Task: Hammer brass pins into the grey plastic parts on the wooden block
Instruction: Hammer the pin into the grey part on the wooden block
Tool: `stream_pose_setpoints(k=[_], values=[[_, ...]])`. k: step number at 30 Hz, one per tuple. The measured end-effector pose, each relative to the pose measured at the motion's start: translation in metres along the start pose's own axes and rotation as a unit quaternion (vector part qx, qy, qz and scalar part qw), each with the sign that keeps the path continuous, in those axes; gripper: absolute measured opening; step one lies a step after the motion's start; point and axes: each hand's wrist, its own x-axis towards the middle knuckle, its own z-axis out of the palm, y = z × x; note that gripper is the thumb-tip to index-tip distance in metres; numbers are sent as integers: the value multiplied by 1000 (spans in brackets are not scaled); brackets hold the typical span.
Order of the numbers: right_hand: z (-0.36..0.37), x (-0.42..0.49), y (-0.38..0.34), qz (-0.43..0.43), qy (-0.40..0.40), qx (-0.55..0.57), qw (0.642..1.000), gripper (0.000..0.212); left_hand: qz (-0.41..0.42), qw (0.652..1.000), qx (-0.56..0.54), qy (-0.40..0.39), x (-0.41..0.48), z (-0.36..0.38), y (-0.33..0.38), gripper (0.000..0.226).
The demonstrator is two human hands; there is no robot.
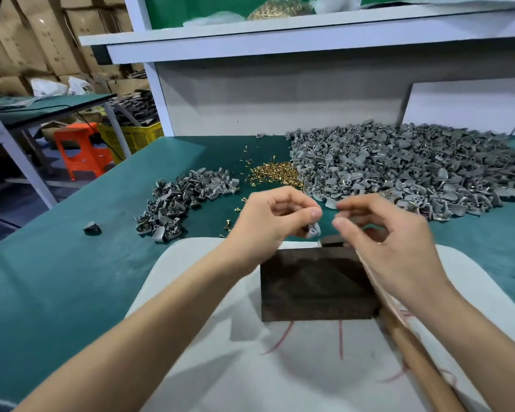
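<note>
My left hand pinches one grey plastic part just above the far edge of the dark wooden block. My right hand curls close beside it, thumb and forefinger nearly meeting; blur hides whether they grip anything. The hammer lies along the block's right edge, its pale wooden handle under my wrist. The block sits on a smooth white pad over the green mat, bare to the left. Beyond lie shiny brass pins, a small heap and a large heap of ribbed grey parts.
</note>
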Motion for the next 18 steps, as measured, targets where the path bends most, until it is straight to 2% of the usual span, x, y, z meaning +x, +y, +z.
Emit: stream_pose_setpoints(k=[3, 7, 12, 18], values=[[6, -3, 0, 35, -21, 52, 998, 24, 5, 999, -42, -13, -5, 9, -8, 14], [9, -4, 1, 81, -18, 138, 987, 20, 32, 998, -33, -47, -7, 3, -14, 11], [13, -3, 0, 93, -46, 153, 983, 23, 40, 996, -41, -62, -11, 2, -16, 10], [13, -3, 2, 88, -27, 143, 985, 27, 26, 997, -53, -53, -10, -1, -17, 13]])
